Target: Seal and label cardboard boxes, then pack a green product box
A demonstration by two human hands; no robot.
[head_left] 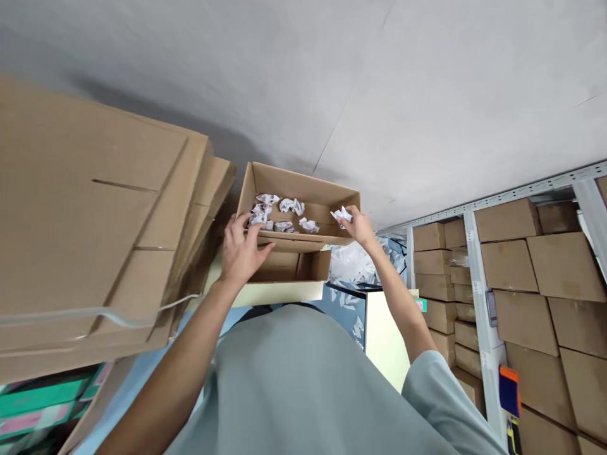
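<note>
An open cardboard box (308, 178) is in front of me, with several crumpled paper pieces (291, 206) inside, most of them toward its left end. My left hand (241, 249) grips the near left corner of this box, fingers over the rim and thumb outside the near wall. At the right end, my right hand (359, 224) pinches a crumpled paper ball (342, 216) just inside the box. A second open cardboard box (315, 265) sits nearer to me, below the first.
Large flattened cartons (95, 221) stand at my left, a pale cable (118, 316) across them. White plastic bags (353, 265) lie beyond my right forearm. Metal shelving (484, 316) stacked with closed cartons (564, 265) stands on the right. A grey wall (303, 76) rises behind the box.
</note>
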